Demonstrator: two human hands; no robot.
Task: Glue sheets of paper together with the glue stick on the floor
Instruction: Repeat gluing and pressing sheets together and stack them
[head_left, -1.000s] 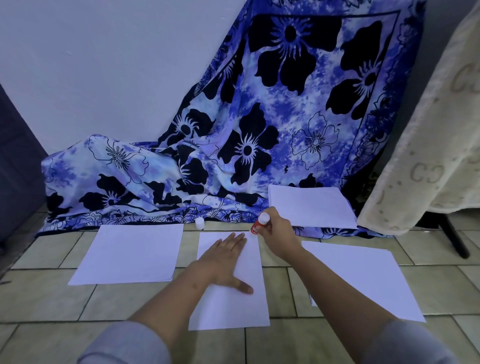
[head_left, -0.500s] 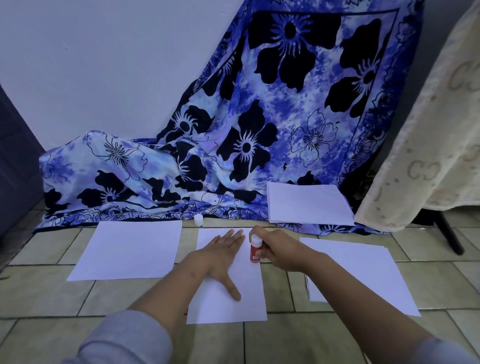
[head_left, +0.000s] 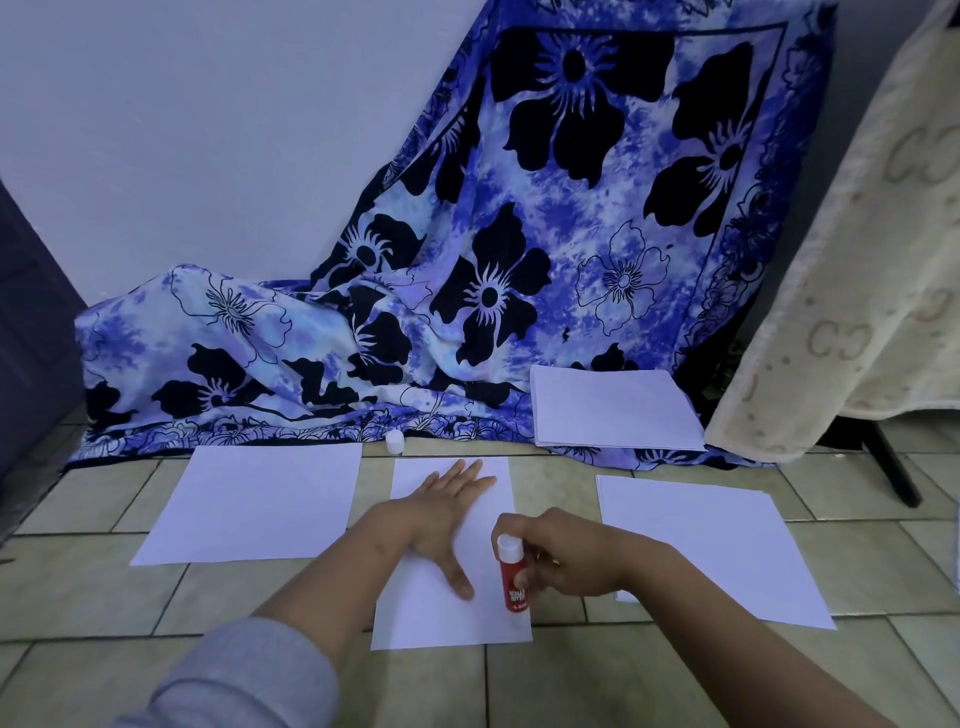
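Tiled floor (head_left: 571, 691), left sheet (head_left: 254, 501), middle sheet (head_left: 447, 621), right sheets (head_left: 727, 540), white cap (head_left: 395, 441), hem of floral cloth (head_left: 156, 415)

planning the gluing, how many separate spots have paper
4: left sheet, middle sheet under the left hand, right pile, back stack on the floral cloth. Each may hide more sheets.

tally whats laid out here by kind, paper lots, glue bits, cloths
paper lots: 4 (left sheet, middle sheet, right pile, far stack)
glue stick: 1
white cap: 1
cloths: 2 (blue floral cloth, cream blanket)
total: 8
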